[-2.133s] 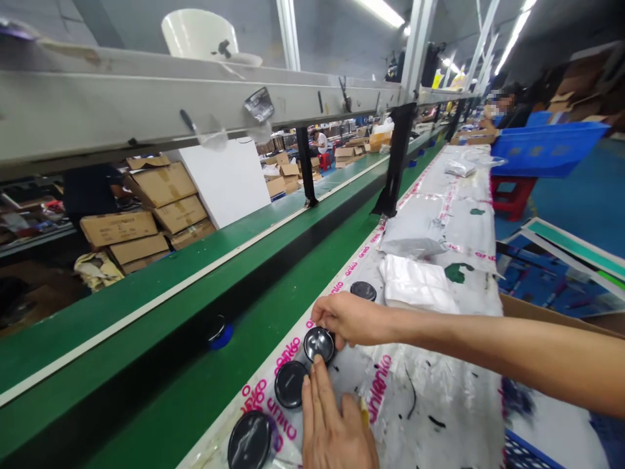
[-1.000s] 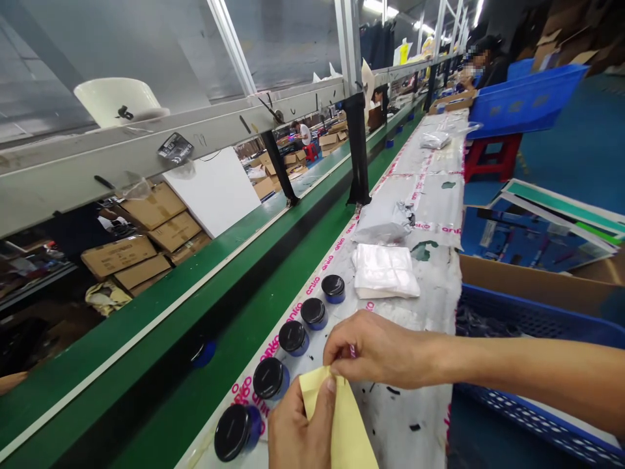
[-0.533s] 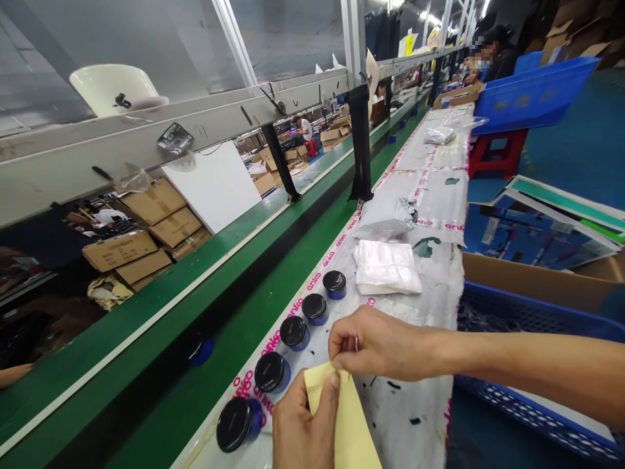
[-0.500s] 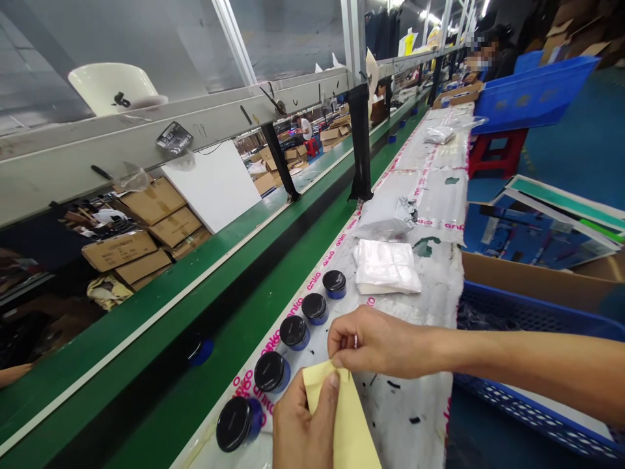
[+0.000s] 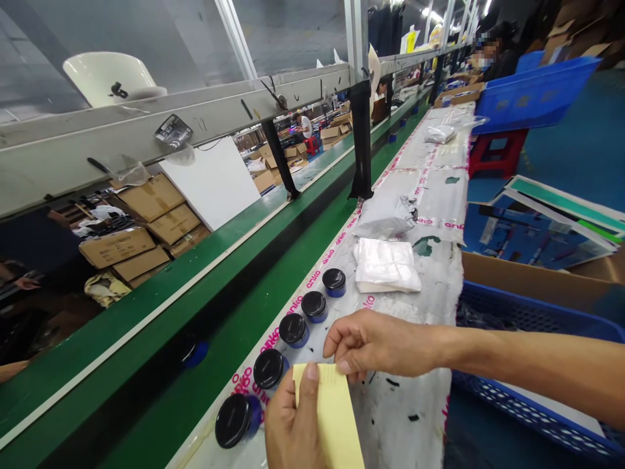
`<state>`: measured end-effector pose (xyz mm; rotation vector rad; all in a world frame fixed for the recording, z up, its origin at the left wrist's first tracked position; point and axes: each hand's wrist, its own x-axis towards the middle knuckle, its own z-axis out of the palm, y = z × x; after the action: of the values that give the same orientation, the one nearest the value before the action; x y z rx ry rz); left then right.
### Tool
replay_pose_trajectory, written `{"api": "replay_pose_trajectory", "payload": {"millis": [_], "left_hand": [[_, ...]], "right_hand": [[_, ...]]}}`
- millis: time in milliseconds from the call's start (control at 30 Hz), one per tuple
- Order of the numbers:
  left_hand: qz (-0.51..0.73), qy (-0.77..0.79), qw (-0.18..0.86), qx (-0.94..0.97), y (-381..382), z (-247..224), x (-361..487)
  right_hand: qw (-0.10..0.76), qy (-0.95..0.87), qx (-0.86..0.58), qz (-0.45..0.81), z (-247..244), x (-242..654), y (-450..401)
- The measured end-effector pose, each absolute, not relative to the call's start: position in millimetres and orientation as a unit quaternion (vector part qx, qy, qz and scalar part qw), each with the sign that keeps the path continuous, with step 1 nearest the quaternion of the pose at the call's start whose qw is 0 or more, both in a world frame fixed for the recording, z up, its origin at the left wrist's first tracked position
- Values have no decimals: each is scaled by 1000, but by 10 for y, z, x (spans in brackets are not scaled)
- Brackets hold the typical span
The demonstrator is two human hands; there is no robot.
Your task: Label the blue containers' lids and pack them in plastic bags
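A pale yellow paper sheet (image 5: 336, 417) with faint marks near its top edge is gripped in my left hand (image 5: 295, 423), thumb across its front. My right hand (image 5: 364, 345) has curled fingers, with thumb and fingers closed at the sheet's upper right corner. Just left of my hands, several small blue jars with black lids stand in a slanting row on the plastic-covered bench; the nearest jar (image 5: 237, 420) is beside my left hand and the farthest jar (image 5: 334, 283) is beyond my right.
Beyond my hands lie a stack of clear plastic bags (image 5: 385, 267) and a filled plastic bag (image 5: 385, 215). A green conveyor belt (image 5: 234, 312) runs along the left, carrying another blue jar (image 5: 194, 352). Blue baskets (image 5: 547, 319) stand at right. A person sits far ahead.
The yellow sheet and my left hand have shifted slightly left, and my left thumb has moved along the sheet. My right hand's grip has moved to the sheet's right corner.
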<state>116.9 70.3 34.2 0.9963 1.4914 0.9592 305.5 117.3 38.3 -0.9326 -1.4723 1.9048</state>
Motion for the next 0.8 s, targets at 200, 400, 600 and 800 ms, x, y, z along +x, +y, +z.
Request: {"api": "replay_pose_trajectory", "payload": {"millis": [200, 400, 600, 800], "left_hand": [[415, 638, 468, 450, 654, 268, 1197], [417, 630, 479, 446, 634, 264, 1222], [415, 628, 486, 445, 635, 265, 1209], [397, 635, 467, 471, 636, 259, 1186]], "right_hand": [[267, -547, -373, 700, 403, 3000, 1162], [276, -591, -394, 647, 400, 2958, 1160], [312, -600, -394, 623, 347, 2961, 1159], [290, -588, -400, 640, 376, 2973, 1171]]}}
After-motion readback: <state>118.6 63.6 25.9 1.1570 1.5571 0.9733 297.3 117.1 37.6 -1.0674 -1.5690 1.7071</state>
